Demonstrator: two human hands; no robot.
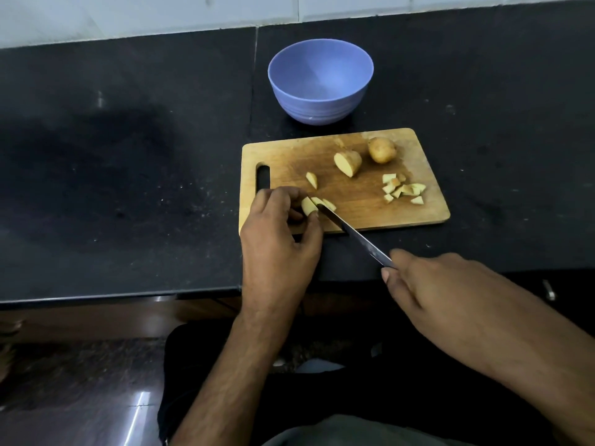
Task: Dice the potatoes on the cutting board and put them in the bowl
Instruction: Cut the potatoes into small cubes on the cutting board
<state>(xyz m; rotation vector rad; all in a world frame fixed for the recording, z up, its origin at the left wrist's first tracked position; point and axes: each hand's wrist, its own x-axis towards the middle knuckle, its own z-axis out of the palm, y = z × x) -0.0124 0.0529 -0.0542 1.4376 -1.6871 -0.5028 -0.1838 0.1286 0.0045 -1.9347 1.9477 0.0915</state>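
- No writing shows anywhere.
- Left hand (280,239): fingers pinch a pale potato strip (308,206) at the cutting board's (354,201) near-left corner.
- Right hand (441,291) grips the knife (354,235), blade tip touching that strip.
- Diced cubes (402,189) lie at the board's right.

Dim, soft light falls overall. The black worktop (128,175) carries a broad blurred shadow well left of the hands, and a faint glare streak. The floor (80,410) below shows a bright reflection. Straight edges bow toward the corners; detail is soft throughout.
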